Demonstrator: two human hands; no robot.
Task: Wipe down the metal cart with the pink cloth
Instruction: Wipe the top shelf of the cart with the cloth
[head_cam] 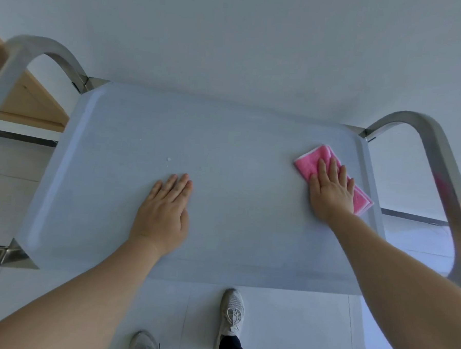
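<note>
The metal cart's flat top shelf (226,136) fills the middle of the head view. A folded pink cloth (308,162) lies flat on it near the right rim. My right hand (331,191) presses down on the cloth with straight fingers, covering its middle. My left hand (164,213) rests flat on the bare shelf near the centre, fingers straight and together, holding nothing. A few small white droplets or specks (168,159) sit on the shelf just beyond my left fingertips.
Curved steel handles rise at the cart's left end (38,47) and right end (433,147). A white wall stands right behind the cart. A wooden piece of furniture (27,97) is at the left. My feet in grey shoes (231,315) stand on the tiled floor.
</note>
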